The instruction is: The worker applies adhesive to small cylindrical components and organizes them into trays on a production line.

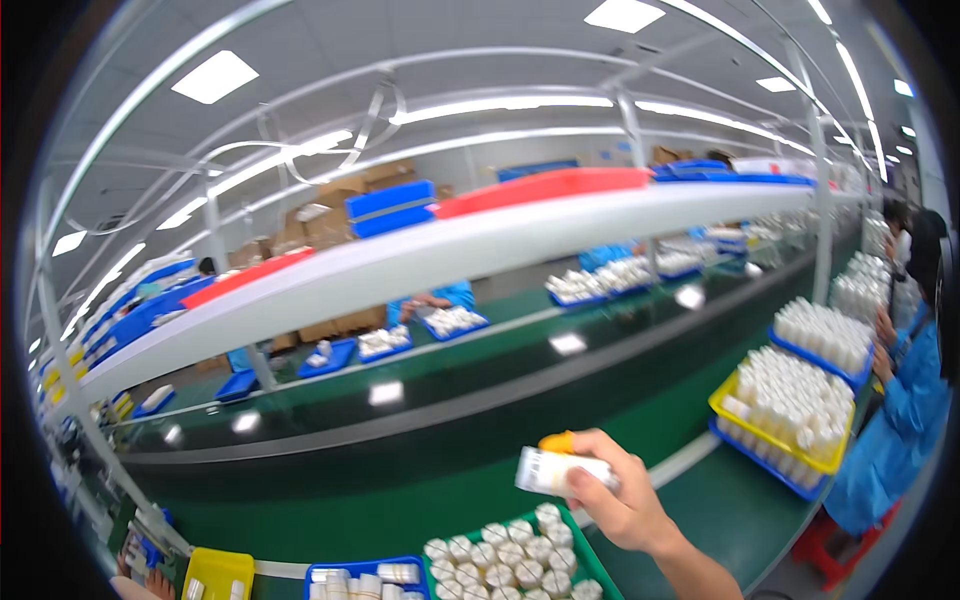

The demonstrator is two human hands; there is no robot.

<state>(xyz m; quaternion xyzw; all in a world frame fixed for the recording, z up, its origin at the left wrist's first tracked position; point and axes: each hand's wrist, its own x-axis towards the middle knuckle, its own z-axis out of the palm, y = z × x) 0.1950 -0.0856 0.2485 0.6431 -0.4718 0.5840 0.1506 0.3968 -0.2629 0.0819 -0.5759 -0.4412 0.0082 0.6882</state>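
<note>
Strip lights (505,103) hang over a workshop with a long green work surface (380,505). The right hand (625,505) is closed round a white cylinder (545,474) — held up near the green tray (592,553). The cylinder looks light, stiff and smooth, maybe slippery, so its sides seem best to hold. Dark print (533,466) on it is too blurred to read. The left hand (155,583) — probably that one, cut off low down — I cannot tell open or closed.

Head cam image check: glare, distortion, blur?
Head view: bright glare patches dot the glossy dark-green work surface; the long white overhead shelf bows with fisheye distortion and looks soft; corners go black; markings on the small white cylinder in the right hand are too blurred to read.
</note>
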